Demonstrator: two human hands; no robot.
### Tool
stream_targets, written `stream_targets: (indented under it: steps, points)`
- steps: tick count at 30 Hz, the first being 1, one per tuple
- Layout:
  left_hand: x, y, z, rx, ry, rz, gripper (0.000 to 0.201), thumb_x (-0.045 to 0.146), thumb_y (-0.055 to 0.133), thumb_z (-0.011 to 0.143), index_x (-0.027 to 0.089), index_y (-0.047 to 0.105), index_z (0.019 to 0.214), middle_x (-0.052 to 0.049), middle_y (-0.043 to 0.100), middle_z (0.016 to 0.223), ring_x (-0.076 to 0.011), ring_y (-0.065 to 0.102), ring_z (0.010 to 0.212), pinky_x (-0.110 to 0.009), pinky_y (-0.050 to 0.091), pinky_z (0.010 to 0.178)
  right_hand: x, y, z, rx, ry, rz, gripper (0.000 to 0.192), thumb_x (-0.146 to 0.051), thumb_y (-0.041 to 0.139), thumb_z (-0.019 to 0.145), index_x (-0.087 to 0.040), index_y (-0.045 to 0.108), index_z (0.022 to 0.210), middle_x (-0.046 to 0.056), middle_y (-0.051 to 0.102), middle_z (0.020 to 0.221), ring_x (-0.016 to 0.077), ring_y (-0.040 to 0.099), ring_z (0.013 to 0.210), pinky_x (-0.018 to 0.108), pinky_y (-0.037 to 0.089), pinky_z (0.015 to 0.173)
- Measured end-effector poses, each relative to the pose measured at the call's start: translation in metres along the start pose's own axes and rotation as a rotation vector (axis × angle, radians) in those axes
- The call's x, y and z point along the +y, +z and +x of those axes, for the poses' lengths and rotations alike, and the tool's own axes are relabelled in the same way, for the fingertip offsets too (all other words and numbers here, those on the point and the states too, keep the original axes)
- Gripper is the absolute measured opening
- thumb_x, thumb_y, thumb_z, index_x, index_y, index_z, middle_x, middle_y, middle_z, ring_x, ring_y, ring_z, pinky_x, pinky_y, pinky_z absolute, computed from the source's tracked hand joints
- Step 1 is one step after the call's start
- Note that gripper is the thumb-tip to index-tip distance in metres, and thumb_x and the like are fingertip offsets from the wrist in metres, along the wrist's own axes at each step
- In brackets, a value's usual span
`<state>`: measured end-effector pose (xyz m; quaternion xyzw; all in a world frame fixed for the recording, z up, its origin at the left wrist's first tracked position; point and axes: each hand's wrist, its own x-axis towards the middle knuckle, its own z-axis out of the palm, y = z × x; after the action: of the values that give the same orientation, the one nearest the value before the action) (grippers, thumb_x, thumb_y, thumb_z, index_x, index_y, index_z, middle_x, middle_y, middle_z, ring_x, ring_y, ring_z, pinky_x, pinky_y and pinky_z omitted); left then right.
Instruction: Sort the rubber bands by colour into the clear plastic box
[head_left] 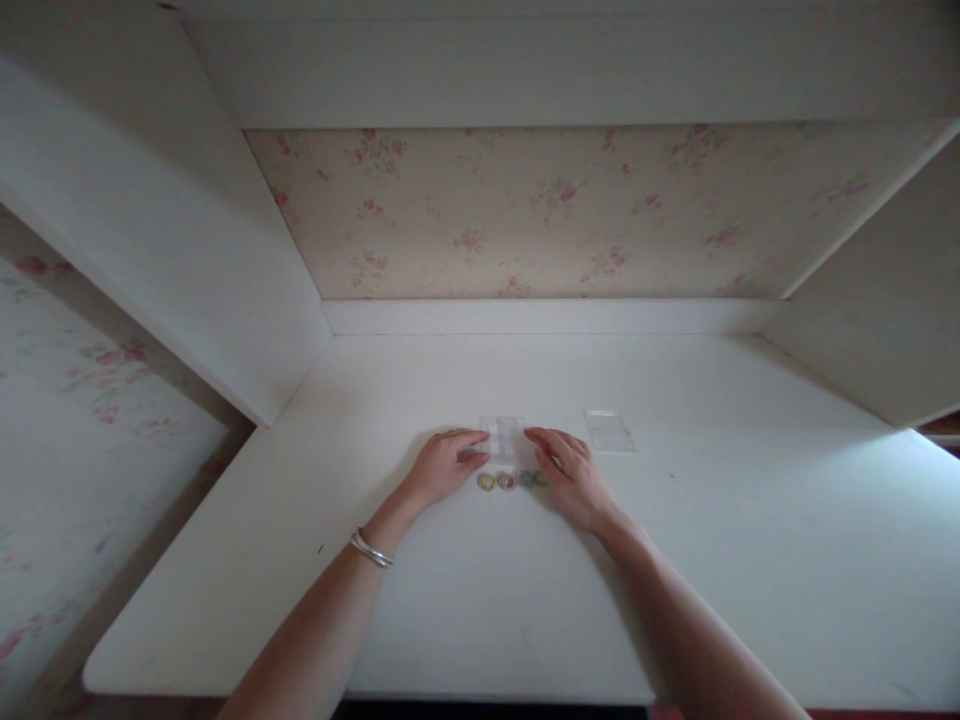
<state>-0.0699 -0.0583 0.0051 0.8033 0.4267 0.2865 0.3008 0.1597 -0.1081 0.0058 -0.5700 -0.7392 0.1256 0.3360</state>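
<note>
A clear, flat plastic case (504,440) lies on the white desk in front of me. My left hand (448,468) has thumb and fingers at its left edge, gripping it there. From the other side, my right hand (574,478) curls its fingertips against the right edge. Just below the case is a row of several small round coin-like discs, among them a yellowish disc (486,482) and a reddish disc (507,481). My right hand's fingers partly cover the greenish disc (540,479) at the row's right end.
A second clear plastic piece (611,433), flat and rectangular with a raised rim, lies to the right of my right hand. White side panels (247,330) and a floral back wall (525,215) enclose the desk (465,600). A shelf (562,70) overhangs the far side.
</note>
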Motion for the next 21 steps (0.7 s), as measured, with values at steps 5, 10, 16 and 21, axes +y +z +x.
stream_targets:
  steps: [5, 10, 16, 21]
  points:
    - [0.0029, -0.0023, 0.0000, -0.024, 0.049, 0.052, 0.028, 0.023, 0.053, 0.085, 0.025, 0.066, 0.110, -0.002, 0.068, 0.111, -0.0163, 0.061, 0.102, -0.030, 0.046, 0.096, 0.0026, -0.0013, 0.0002, 0.026, 0.007, -0.008, 0.031, -0.029, 0.037, 0.093, -0.025, 0.058, 0.115, 0.006, 0.064, 0.114, 0.0208, 0.056, 0.107, 0.042, 0.042, 0.094]
    - [0.0016, -0.0024, 0.0010, -0.043, 0.060, 0.083, 0.030, 0.017, 0.051, 0.084, 0.026, 0.068, 0.107, 0.000, 0.069, 0.108, -0.0159, 0.062, 0.100, -0.031, 0.046, 0.095, 0.0029, -0.0005, -0.0008, 0.023, 0.004, -0.018, 0.033, -0.025, 0.038, 0.090, -0.025, 0.058, 0.117, 0.006, 0.063, 0.115, 0.0210, 0.056, 0.108, 0.042, 0.042, 0.094]
    - [0.0022, -0.0025, 0.0000, -0.038, 0.065, 0.085, 0.033, 0.017, 0.050, 0.085, 0.026, 0.065, 0.113, 0.000, 0.067, 0.114, -0.0156, 0.060, 0.105, -0.031, 0.045, 0.097, 0.0009, -0.0012, -0.0018, 0.012, 0.018, -0.009, 0.032, -0.026, 0.038, 0.091, -0.024, 0.058, 0.116, 0.006, 0.063, 0.115, 0.0212, 0.055, 0.107, 0.041, 0.042, 0.095]
    - [0.0019, -0.0023, 0.0005, -0.041, 0.082, 0.081, 0.036, 0.013, 0.048, 0.084, 0.026, 0.065, 0.113, 0.000, 0.067, 0.113, -0.0154, 0.060, 0.103, -0.033, 0.045, 0.097, 0.0010, -0.0016, -0.0020, 0.011, 0.023, 0.010, 0.034, -0.024, 0.037, 0.091, -0.024, 0.058, 0.117, 0.007, 0.063, 0.114, 0.0209, 0.055, 0.107, 0.041, 0.043, 0.095]
